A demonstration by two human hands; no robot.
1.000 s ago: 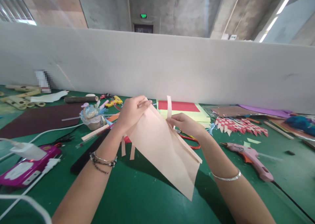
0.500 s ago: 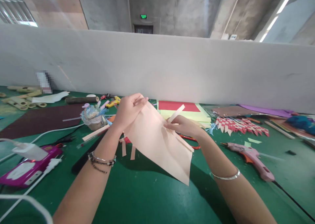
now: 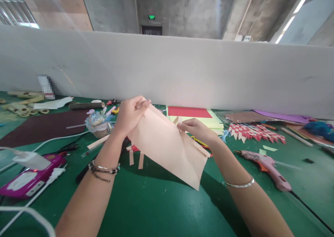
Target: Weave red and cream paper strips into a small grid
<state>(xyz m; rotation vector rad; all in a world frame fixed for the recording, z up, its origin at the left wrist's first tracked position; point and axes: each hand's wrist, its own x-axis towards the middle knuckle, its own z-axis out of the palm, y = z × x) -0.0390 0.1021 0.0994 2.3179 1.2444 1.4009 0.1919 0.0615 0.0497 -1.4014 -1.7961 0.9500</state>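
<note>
A peach sheet of paper [image 3: 164, 143] is held up at a slant above the table. My left hand [image 3: 132, 112] is closed on its upper left corner, thumb on top. At the sheet's upper right edge, my right hand [image 3: 194, 128] pinches a narrow paper strip [image 3: 178, 120], whose end curls up beside the fingertips. Further down that edge the strip still lies along the sheet; the join under the fingers is hidden. Below the sheet's left side lie short peach strips [image 3: 141, 160] and a red scrap [image 3: 135, 148]. Red and yellow handles [image 3: 199, 141] show partly behind the sheet.
To the right lie a pink glue gun [image 3: 270, 167] with a cord and a red-and-white woven paper piece [image 3: 257, 132]. Coloured sheets [image 3: 190, 112] lie behind. On the left are a purple power strip [image 3: 31, 178], white cables and a wrapped pot [image 3: 99, 125].
My left hand has moved slightly left with the sheet's corner. The strip's end, which stuck out up and right, now curls close above my right fingertips. The sheet's lower corner has risen a little.
</note>
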